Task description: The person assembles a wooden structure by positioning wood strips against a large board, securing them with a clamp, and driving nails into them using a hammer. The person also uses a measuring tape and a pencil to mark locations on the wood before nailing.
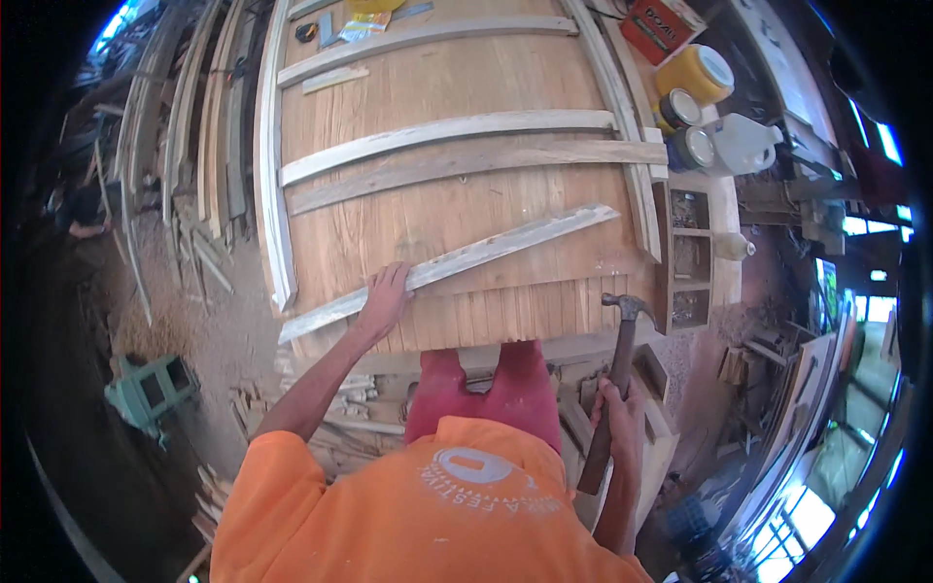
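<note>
My left hand [385,297] presses flat on a long pale wooden strip [457,262] that lies slanted across a large plywood panel [457,185]. My right hand [619,408] grips the wooden handle of a claw hammer [614,379], held upright off the panel's near right corner, its steel head up. Further up the panel lie two more long strips [457,131] side by side and another strip [428,39] near the far end. My orange shirt and red trousers fill the lower middle.
Yellow and dark tins [692,83], a white jug [743,144] and a red box [659,27] stand on a shelf unit at the right. Wood offcuts and slats pile up on the left floor, near a green stool [151,389].
</note>
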